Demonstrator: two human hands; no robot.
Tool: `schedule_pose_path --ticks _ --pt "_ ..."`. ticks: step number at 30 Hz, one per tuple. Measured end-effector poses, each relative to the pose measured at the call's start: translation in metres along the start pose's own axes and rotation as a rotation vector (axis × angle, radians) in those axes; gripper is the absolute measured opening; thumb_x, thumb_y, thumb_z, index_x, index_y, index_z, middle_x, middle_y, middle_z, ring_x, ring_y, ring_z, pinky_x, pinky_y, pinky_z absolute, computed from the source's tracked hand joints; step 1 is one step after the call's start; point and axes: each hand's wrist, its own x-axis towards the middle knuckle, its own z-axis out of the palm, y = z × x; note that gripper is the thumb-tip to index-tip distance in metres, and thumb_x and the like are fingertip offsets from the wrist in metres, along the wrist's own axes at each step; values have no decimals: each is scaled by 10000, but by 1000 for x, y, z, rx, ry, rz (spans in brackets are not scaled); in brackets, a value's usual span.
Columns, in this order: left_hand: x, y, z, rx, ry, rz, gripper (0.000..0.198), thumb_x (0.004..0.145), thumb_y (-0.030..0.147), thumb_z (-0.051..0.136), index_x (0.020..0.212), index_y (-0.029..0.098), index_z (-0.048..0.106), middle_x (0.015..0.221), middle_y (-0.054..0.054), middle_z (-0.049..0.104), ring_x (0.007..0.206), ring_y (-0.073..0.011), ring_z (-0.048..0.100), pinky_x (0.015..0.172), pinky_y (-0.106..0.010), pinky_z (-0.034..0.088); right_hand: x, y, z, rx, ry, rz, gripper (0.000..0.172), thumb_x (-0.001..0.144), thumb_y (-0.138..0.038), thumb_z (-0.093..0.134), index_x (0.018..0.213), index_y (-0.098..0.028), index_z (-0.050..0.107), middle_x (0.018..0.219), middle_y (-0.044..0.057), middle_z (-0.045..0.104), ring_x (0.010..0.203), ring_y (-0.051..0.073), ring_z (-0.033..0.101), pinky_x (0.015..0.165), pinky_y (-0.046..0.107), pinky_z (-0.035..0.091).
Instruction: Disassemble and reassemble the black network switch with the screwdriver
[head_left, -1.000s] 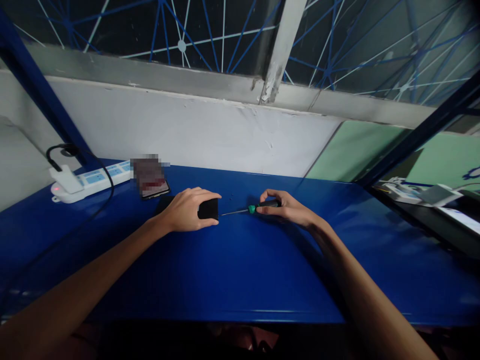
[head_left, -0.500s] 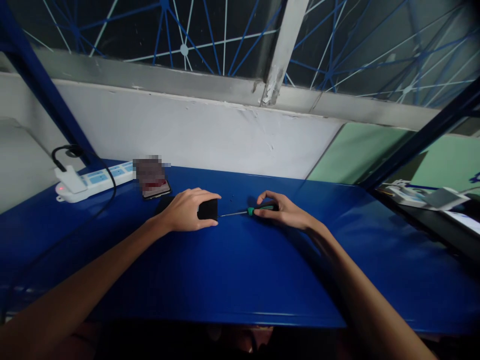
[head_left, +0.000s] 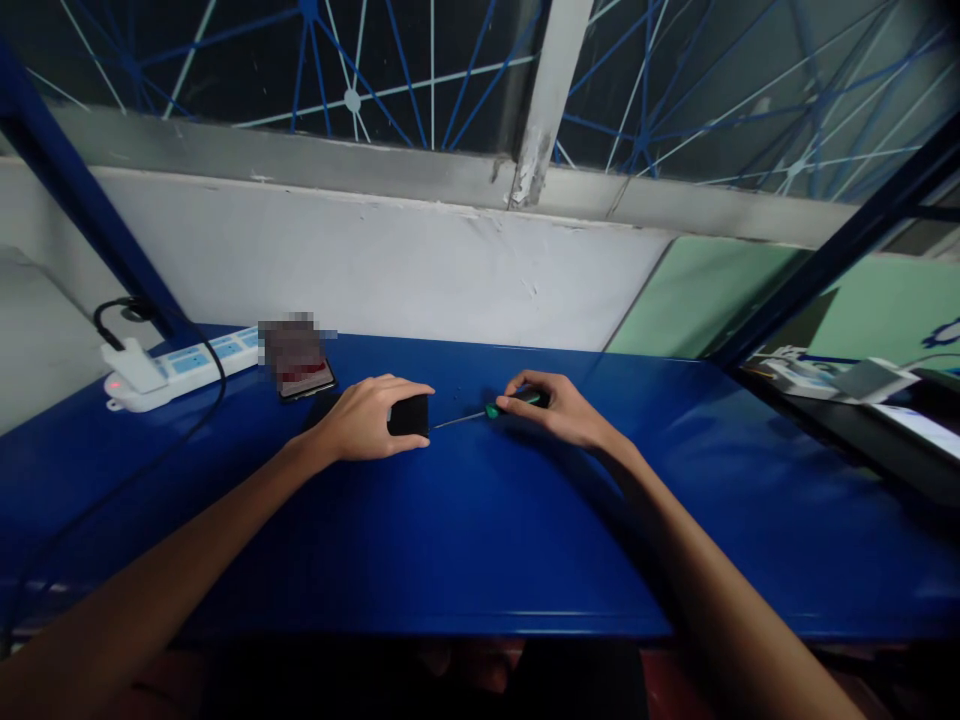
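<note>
My left hand [head_left: 367,418] grips a black box-shaped object [head_left: 409,416] from above, with the thumb along its near side and the fingers along its far side. What kind of object it is I cannot make out. My right hand [head_left: 559,408] is closed round the handle of a screwdriver [head_left: 492,410], green at the collar and dark behind it. Its thin metal shaft points left, and the tip is at or very near the right end of the black object. A couple of tiny dark bits [head_left: 458,391], perhaps screws, lie just beyond the shaft.
A phone [head_left: 306,380], partly pixelated, lies at the back left. Beside it runs a white power strip [head_left: 187,368] with a plugged-in charger [head_left: 133,365] and a black cable. On the right are a white device [head_left: 806,385] and a dark screen-like edge. Blue table [head_left: 450,560] beneath.
My right hand has lifted the screwdriver handle slightly and its fingers have closed further round it, so the shaft slants more steeply. The left hand keeps its hold. The whole view has shifted slightly.
</note>
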Motion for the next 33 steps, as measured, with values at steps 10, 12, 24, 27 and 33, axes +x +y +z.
schedule_pose_path --ticks 10,12,24,27,33 --pt "0 2 -2 6 -10 13 604 765 541 668 1272 222 595 1234 -107 660 1113 -310 607 887 -461 499 -1 -1 -4 80 -66 56 277 785 -420 690 868 -192 555 683 -9 568 555 106 421 504 265 298" --pt "1 3 -2 10 -19 17 605 765 538 669 1276 222 593 1239 -109 658 1120 -312 603 887 -460 499 -1 -2 -4 68 -73 84 276 788 -421 688 871 -192 559 688 -8 574 515 91 397 478 259 284" --pt "0 6 -5 10 -45 -6 630 761 515 691 1303 215 575 1267 -97 643 1138 -312 589 919 -468 482 -1 -7 1 18 -77 173 491 832 -601 576 586 -182 505 530 -50 371 477 78 303 457 259 215" --pt "1 5 -4 12 -46 -5 631 763 516 688 1304 213 573 1260 -101 646 1128 -310 592 912 -465 483 -3 -9 -4 121 -190 221 372 791 -548 663 754 -190 567 520 -68 396 438 74 324 419 243 244" --pt "1 4 -3 3 -53 3 628 770 524 675 1310 222 568 1263 -101 643 1134 -314 587 907 -473 477 -6 -9 -10 335 -331 266 379 743 -451 739 886 -218 476 487 -90 457 336 71 375 334 223 298"
